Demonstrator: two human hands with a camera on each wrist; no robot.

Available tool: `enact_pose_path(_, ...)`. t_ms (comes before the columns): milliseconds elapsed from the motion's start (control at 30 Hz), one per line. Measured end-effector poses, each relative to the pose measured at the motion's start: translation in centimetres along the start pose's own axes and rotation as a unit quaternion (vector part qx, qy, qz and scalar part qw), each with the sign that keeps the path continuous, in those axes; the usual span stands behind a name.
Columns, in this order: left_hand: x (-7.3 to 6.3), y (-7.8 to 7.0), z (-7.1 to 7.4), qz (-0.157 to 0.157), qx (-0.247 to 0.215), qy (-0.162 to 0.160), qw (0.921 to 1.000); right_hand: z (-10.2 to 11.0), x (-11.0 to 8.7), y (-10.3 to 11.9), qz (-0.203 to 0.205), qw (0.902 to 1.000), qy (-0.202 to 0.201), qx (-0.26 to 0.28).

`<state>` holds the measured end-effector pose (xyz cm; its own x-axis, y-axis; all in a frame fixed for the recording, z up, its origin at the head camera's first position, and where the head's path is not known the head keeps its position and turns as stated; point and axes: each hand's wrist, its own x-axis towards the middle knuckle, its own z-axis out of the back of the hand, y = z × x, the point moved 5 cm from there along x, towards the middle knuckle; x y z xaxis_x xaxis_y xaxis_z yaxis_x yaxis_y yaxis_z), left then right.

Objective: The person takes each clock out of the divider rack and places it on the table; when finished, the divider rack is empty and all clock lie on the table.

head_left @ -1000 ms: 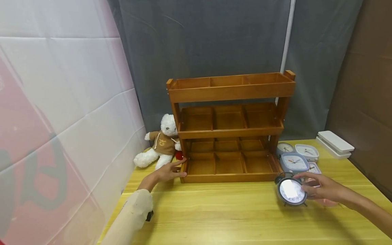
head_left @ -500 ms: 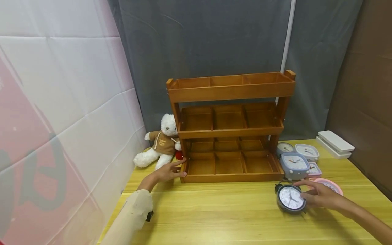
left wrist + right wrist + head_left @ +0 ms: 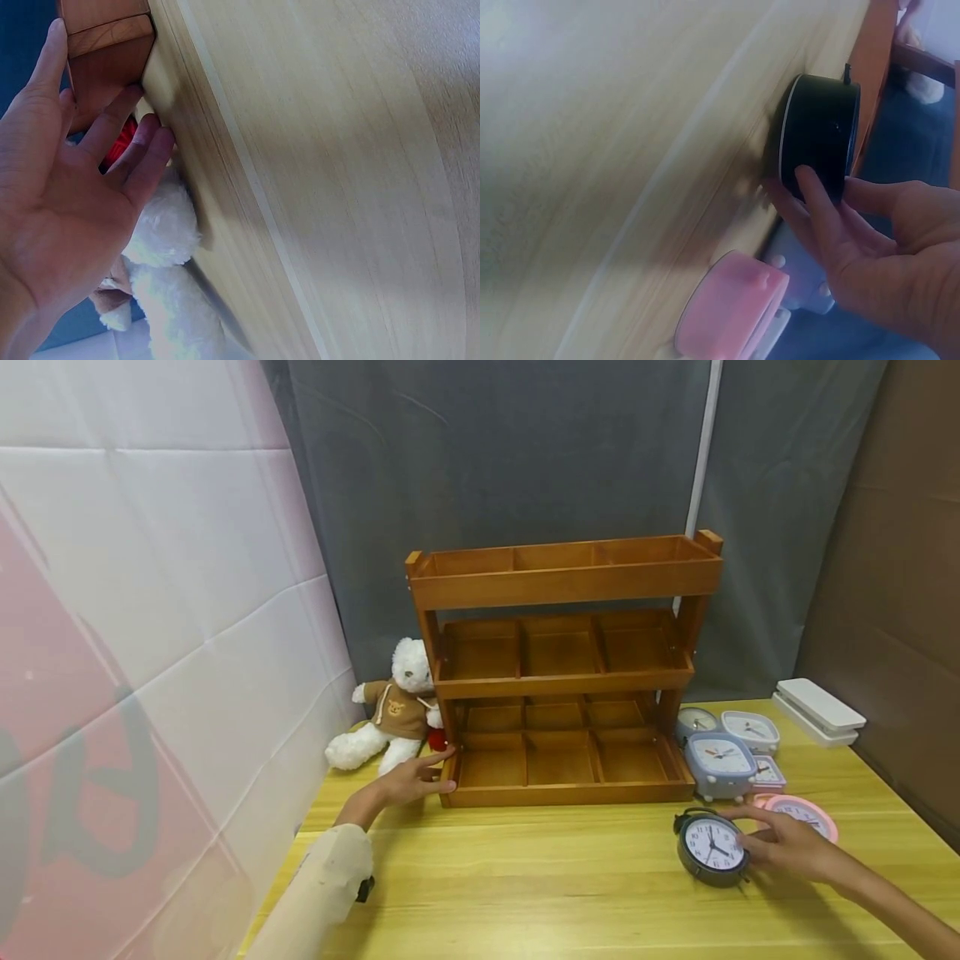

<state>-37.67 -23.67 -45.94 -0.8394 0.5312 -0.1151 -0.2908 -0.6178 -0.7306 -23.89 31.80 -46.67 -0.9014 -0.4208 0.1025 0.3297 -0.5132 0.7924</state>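
My right hand point(image 3: 786, 846) grips a round black twin-bell alarm clock point(image 3: 712, 849) by its right side, low over the table in front of the rack's right end. Its white dial faces up toward the head camera. In the right wrist view, fingers and thumb pinch the clock's dark casing point(image 3: 819, 135). My left hand point(image 3: 406, 782) touches the lower left corner of a brown wooden three-tier rack point(image 3: 562, 796), thumb and fingers spread and holding nothing. The left wrist view has that hand point(image 3: 79, 191) beside the rack's corner post point(image 3: 112, 64).
Right of the rack lie a blue-grey square clock point(image 3: 721, 766), a white clock point(image 3: 752, 732), a grey round clock point(image 3: 697, 722) and a small pink square clock point(image 3: 767, 772). A pink round clock point(image 3: 801, 817) sits behind the right hand. A white teddy bear point(image 3: 401, 710) leans left; white boxes point(image 3: 819, 710) lie far right.
My right hand has lowered the black clock slightly toward the front of the table. Glare has left its dial, and the pink round clock shows more. The left hand stays put.
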Motion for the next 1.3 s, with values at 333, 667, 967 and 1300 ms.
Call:
enact_pose_path(333,0.2,0.3,0.0,-0.007,0.004,-0.001,1.0,-0.7,0.0,2.2,0.025,0.9797,-0.123,-0.157)
enact_pose_path(667,0.1,0.4,0.0,-0.002,0.006,-0.005,1.0,-2.7,0.1,2.6,0.041,0.948,-0.176,-0.262)
enact_pose_path(967,0.2,0.5,0.1,-0.001,0.008,-0.009,0.9999,-1.5,0.0,1.8,0.018,0.9495,-0.168,-0.264)
enact_pose_path(1300,0.4,0.6,0.1,0.0,0.013,-0.01,0.9999,0.0,-0.2,1.1,0.049,0.9319,-0.19,-0.305)
